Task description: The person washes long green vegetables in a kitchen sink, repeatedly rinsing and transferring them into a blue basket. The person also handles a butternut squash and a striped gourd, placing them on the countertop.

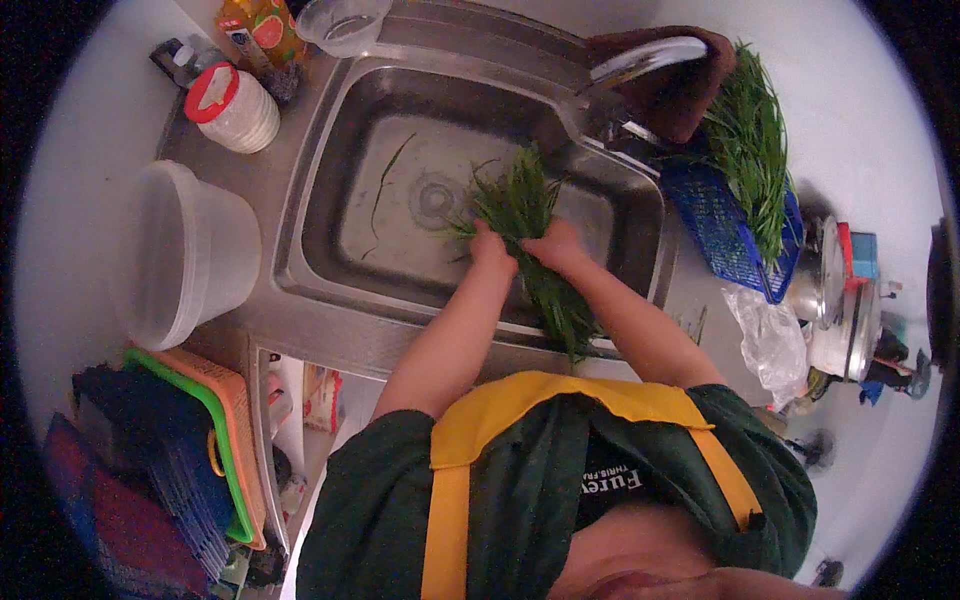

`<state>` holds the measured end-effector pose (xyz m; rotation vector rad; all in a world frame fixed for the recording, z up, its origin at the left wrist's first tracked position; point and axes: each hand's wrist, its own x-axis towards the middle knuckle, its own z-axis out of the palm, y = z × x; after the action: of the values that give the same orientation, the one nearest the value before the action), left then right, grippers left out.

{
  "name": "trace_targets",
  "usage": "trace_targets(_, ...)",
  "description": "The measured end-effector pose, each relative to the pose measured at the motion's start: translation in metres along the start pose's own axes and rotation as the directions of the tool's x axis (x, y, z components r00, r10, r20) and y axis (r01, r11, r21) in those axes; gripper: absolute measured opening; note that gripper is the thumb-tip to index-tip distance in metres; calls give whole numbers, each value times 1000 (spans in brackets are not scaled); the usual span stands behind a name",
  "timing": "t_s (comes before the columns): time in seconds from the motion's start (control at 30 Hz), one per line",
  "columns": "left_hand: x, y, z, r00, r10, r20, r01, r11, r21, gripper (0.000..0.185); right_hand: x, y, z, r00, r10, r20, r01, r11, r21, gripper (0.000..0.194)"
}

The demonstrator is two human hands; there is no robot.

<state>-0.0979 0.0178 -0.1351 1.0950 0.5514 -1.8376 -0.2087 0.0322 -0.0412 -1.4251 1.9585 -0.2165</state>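
Both hands grip one bundle of long green leaves, like garlic chives (525, 184), over the stainless steel sink (390, 225). My left hand (491, 247) closes around its left side. On the right side, my right hand (555, 244) holds the same bundle, close to the left. The leaves spread beyond my hands toward the drain (436, 199), and the other end hangs back over the sink's near rim. Fingers are partly hidden among the leaves. A few loose strands (386, 172) lie on the sink floor.
Right of the sink, more greens (750, 142) fill a blue plastic basket (705, 217) beside a plastic bag (769, 337). A brown cloth (690, 97) hangs by the chrome faucet (649, 58). Leftward stand a clear plastic tub (221, 255) and a red-lidded jar (240, 120).
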Motion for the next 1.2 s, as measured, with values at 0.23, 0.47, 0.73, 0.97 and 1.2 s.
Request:
trace_targets(0.23, 35, 55, 45, 972, 16, 236, -38, 995, 87, 48, 61, -28, -3, 997, -31, -70, 40, 991, 125, 46)
trace_targets(0.47, -23, 23, 34, 994, -19, 108, 14, 999, 44, 41, -6, -51, -32, 989, -1, 151, -35, 971, 236, 47)
trace_targets(0.73, -65, 24, 46, 984, 1, 181, -25, 992, 127, 55, -5, -28, -39, 987, -42, 152, 25, 994, 111, 46)
trace_targets(0.97, -165, 25, 65, 813, 146, 563, -300, 934, 192, 64, -56, -33, -87, 903, -425, 70, 348, 816, 462, 54)
trace_targets(1.2, -264, -7, 71, 449, 518, 728, -860, 472, 195, 47, -122, -49, -126, 763, -615, -199, 618, 605, 502, 67)
